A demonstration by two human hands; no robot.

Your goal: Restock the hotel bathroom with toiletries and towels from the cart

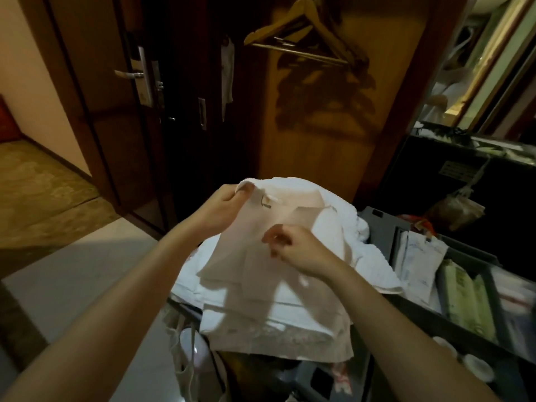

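Observation:
A pale pinkish-white towel [249, 227] is lifted above a stack of folded white towels [261, 309] on the housekeeping cart [420, 323]. My left hand [224, 206] pinches the towel's upper left corner beside a small hanging loop. My right hand [293, 248] pinches the cloth lower down, near its middle. The towel drapes down over the stack. Grey trays on the cart's right side hold white sachets [417, 265] and green tubes [464, 303].
A dark wooden door with a metal handle [130, 75] stands at the left. A wardrobe panel with wooden hangers [304, 36] rises behind the cart. White cups [475, 367] sit at the cart's near right. Pale floor tiles [72, 271] lie to the left.

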